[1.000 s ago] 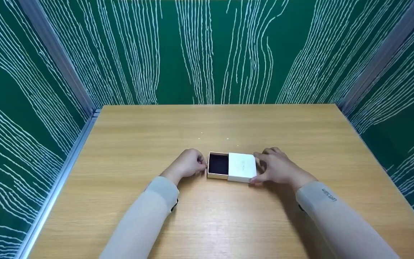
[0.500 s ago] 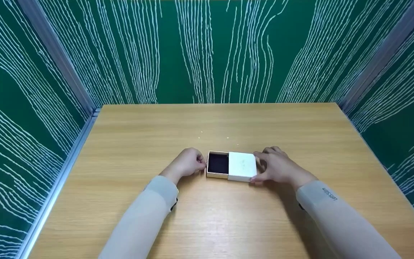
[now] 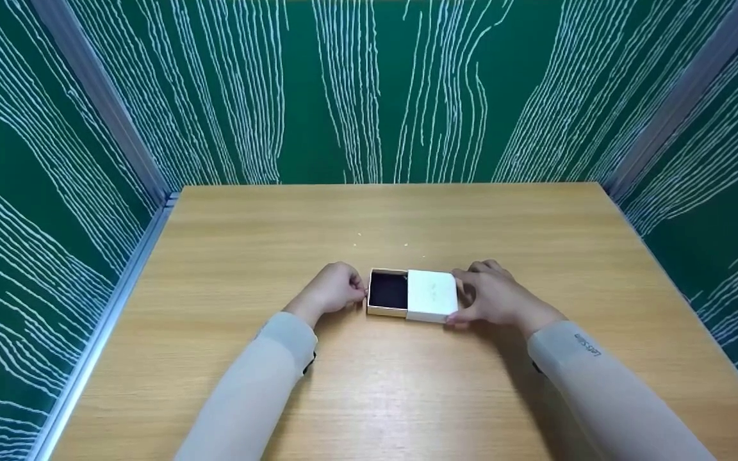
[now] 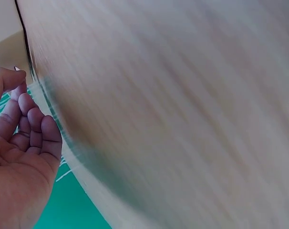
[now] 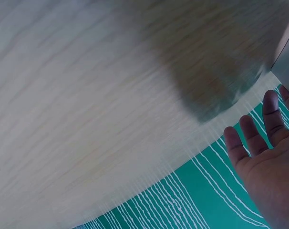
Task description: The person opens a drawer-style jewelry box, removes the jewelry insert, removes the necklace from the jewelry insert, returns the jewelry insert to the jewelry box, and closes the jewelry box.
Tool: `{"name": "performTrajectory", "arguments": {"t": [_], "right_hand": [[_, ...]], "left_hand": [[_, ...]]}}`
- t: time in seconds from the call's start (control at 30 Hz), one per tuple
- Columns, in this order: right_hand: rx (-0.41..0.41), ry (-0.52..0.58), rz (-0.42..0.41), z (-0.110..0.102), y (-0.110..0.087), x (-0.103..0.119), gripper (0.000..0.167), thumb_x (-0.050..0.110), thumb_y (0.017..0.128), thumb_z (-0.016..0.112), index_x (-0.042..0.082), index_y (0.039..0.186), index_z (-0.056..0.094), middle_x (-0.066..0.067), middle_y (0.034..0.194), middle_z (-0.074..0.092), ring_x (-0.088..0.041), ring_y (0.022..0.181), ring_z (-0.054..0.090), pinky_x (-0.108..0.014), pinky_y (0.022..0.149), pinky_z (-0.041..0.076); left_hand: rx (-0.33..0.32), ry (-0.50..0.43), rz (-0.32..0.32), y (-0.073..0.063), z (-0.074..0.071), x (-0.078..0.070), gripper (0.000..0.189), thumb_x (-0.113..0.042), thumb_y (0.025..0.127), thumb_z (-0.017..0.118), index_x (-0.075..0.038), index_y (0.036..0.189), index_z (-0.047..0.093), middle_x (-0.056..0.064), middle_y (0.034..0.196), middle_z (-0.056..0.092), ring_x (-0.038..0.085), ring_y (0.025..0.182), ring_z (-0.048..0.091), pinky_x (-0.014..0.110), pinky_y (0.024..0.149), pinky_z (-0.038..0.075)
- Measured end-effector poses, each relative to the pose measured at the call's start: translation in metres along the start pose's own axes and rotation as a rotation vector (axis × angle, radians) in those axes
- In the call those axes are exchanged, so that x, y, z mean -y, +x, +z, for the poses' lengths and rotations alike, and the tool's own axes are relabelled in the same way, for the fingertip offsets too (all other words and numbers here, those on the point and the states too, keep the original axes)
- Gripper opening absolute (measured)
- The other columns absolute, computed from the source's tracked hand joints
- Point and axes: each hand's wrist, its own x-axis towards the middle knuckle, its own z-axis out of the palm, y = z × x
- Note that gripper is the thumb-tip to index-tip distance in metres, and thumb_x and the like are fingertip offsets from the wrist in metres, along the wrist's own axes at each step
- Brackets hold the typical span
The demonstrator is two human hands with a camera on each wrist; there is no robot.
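Between your hands, the dark-lined tray [image 3: 387,312] sits partly out of its white sleeve [image 3: 432,294] on the surface [image 3: 369,390]. Your left hand [image 3: 337,288], fingers curled, pinches the tray's outer end; your right hand [image 3: 496,296] grips the sleeve's opposite end between thumb and fingers.

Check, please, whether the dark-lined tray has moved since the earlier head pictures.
Yes: against the pale specks on the table, the tray has slid slightly left.
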Motion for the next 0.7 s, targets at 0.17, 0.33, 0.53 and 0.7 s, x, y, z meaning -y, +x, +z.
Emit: {"name": "performTrajectory", "arguments": {"t": [0.17, 0.33, 0.53, 0.7], "right_hand": [[-0.014, -0.014, -0.017, -0.0006, -0.0008, 0.0003, 0.121, 0.078, 0.076, 0.094, 0.008, 0.167, 0.055, -0.024, 0.155, 0.063, -0.048, 0.151, 0.045, -0.073, 0.128, 0.038], [-0.029, -0.033, -0.028, -0.0011, -0.0010, 0.0008, 0.120, 0.076, 0.076, 0.094, 0.006, 0.165, 0.057, -0.024, 0.149, 0.066, -0.048, 0.148, 0.048, -0.072, 0.126, 0.040], [-0.022, -0.026, -0.021, -0.0014, -0.0005, 0.0011, 0.120, 0.076, 0.076, 0.095, 0.007, 0.166, 0.056, -0.024, 0.150, 0.065, -0.048, 0.148, 0.046, -0.072, 0.127, 0.039], [-0.019, -0.030, -0.017, -0.0011, 0.0003, 0.0016, 0.121, 0.077, 0.075, 0.094, 0.007, 0.166, 0.056, -0.024, 0.150, 0.065, -0.048, 0.149, 0.046, -0.072, 0.127, 0.040]], "left_hand": [[-0.033, 0.002, 0.014, -0.0004, -0.0038, 0.0011, 0.031, -0.021, 0.096, 0.079, 0.000, 0.118, 0.076, 0.006, 0.110, 0.070, 0.018, 0.097, 0.065, 0.036, 0.095, 0.059], [-0.063, -0.048, 0.036, 0.0000, -0.0057, 0.0006, 0.064, -0.025, 0.090, 0.084, 0.000, 0.145, 0.065, 0.016, 0.142, 0.059, 0.031, 0.125, 0.062, 0.047, 0.116, 0.054], [-0.031, -0.081, 0.068, 0.0003, -0.0028, -0.0019, 0.057, -0.022, 0.093, 0.088, -0.007, 0.142, 0.064, 0.013, 0.150, 0.052, 0.030, 0.124, 0.058, 0.047, 0.112, 0.054], [-0.019, -0.041, 0.075, 0.0004, 0.0003, -0.0071, 0.059, -0.024, 0.093, 0.090, -0.007, 0.143, 0.065, 0.013, 0.151, 0.051, 0.030, 0.131, 0.056, 0.048, 0.118, 0.053]]}}
